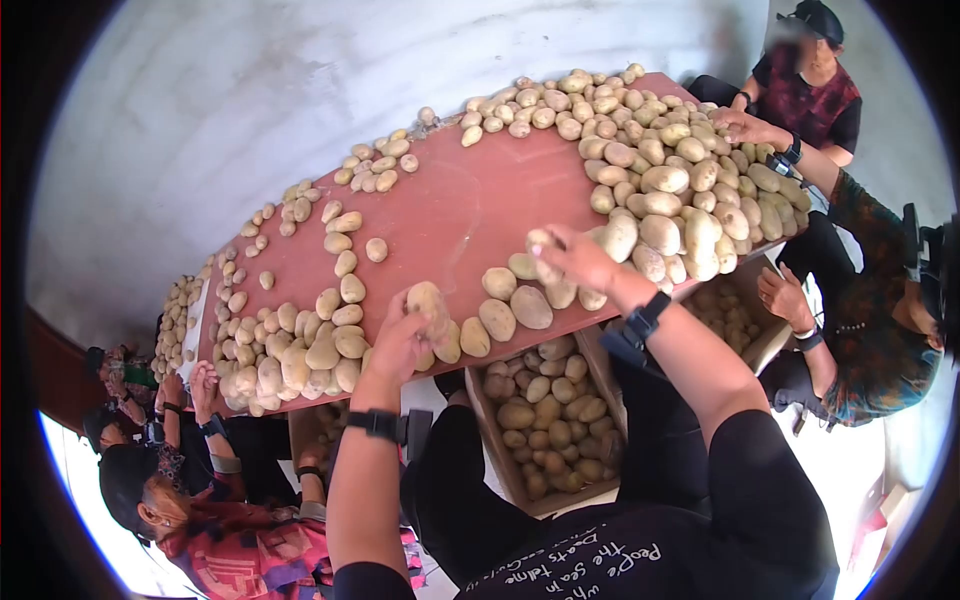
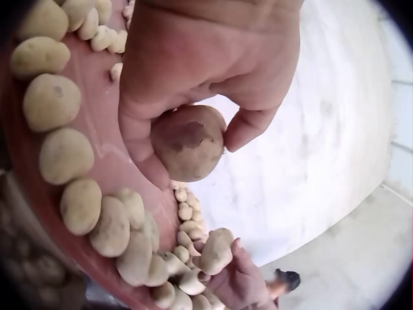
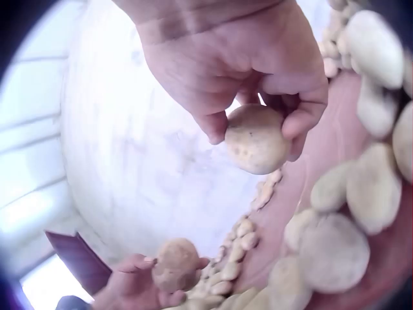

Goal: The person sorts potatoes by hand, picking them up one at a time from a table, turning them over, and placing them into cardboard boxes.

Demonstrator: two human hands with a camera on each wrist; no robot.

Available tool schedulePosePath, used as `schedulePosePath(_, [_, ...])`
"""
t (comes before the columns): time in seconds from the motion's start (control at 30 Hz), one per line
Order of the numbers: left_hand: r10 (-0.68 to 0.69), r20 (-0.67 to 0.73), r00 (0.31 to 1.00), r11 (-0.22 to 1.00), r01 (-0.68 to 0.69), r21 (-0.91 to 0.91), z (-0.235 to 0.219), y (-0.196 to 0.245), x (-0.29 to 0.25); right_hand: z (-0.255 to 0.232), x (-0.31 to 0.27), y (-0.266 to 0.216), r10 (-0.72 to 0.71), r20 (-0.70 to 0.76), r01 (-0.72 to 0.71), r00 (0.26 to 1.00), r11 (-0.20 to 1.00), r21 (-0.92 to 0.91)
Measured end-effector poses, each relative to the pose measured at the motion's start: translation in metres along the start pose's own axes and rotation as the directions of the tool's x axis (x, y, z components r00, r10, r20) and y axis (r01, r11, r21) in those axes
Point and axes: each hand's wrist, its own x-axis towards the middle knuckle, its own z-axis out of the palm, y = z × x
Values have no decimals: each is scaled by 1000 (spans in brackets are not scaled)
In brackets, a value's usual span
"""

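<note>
My left hand (image 1: 394, 345) grips a potato (image 1: 428, 308) above the front of the red table. In the left wrist view this potato (image 2: 193, 158) shows a dark, rough patch on its skin, with thumb and fingers around its sides. To the right, my right hand (image 1: 585, 264) pinches a second potato (image 1: 540, 242) over the table's front edge. Seen from the right wrist, that potato (image 3: 258, 142) is pale and rounded with small specks. Below both hands a row of potatoes (image 1: 497, 320) lines the table's edge.
A large heap of potatoes (image 1: 660, 180) covers the table's right end, and another group (image 1: 290, 350) lies at left. Under the table edge stands a box (image 1: 600, 487) full of potatoes. People sit at both sides; one person's hand (image 1: 745, 127) reaches over the right heap.
</note>
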Motion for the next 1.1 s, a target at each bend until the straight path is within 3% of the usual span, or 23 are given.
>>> schedulePosePath(0.03, [-22,-78,997,993,31,113,-2,2,15,-1,26,22,-190,-101,165,976,961,-221])
schedulePosePath(0.1, [-39,-233,972,940,115,320,-3,-2,45,-7,42,8,-73,-121,12,990,897,-443])
schedulePosePath(0.23, [-12,-263,965,808,165,566,-5,-22,89,-1,65,6,119,-126,-172,985,603,-779])
schedulePosePath(0.3, [60,-335,940,738,185,649,0,-36,99,1,74,25,146,-58,-130,988,554,-822])
schedulePosePath(0.4, [172,-216,961,501,103,859,-3,-47,110,0,69,46,122,-19,-88,992,591,-802])
schedulePosePath(0.43, [176,-206,963,495,95,864,-4,-48,111,-1,66,46,96,-21,-76,995,621,-780])
schedulePosePath(0.53, [191,-172,966,436,73,897,1,-44,106,2,58,52,12,-58,-55,998,540,-840])
schedulePosePath(0.6, [173,-144,974,351,75,933,5,-35,91,2,31,37,-255,-86,104,963,646,-756])
schedulePosePath(0.63, [239,-149,960,346,59,936,5,-36,81,4,9,28,-362,-114,180,925,683,-708])
schedulePosePath(0.67, [312,-150,938,340,37,940,6,-38,73,6,-10,21,-374,-92,244,923,752,-612])
schedulePosePath(0.73, [379,-192,905,671,-127,730,10,-56,40,15,-43,16,-414,-69,359,908,852,-380])
schedulePosePath(0.77, [418,-228,880,784,-222,579,11,-63,26,21,-55,22,-361,2,344,933,885,-313])
schedulePosePath(0.83, [197,-230,953,951,-129,280,13,-94,-15,38,-89,36,-261,154,286,953,942,-173])
schedulePosePath(0.87, [96,-211,973,991,-72,116,15,-111,-32,50,-99,54,-206,194,233,959,964,-129])
schedulePosePath(0.9, [-50,-203,978,995,67,77,16,-132,-43,64,-104,75,-140,247,180,959,972,-150])
schedulePosePath(0.97, [-308,-173,936,941,326,88,7,-174,-56,82,-111,89,64,462,118,885,928,-354])
schedulePosePath(1.0, [-362,-189,913,910,390,142,3,-197,-61,91,-110,95,123,522,120,844,905,-408])
schedulePosePath(1.07, [-399,-157,903,862,428,271,-17,-254,-60,107,-104,105,246,613,139,751,848,-511])
schedulePosePath(1.1, [-394,-125,911,842,412,347,-26,-275,-57,116,-99,114,279,563,114,778,819,-563])
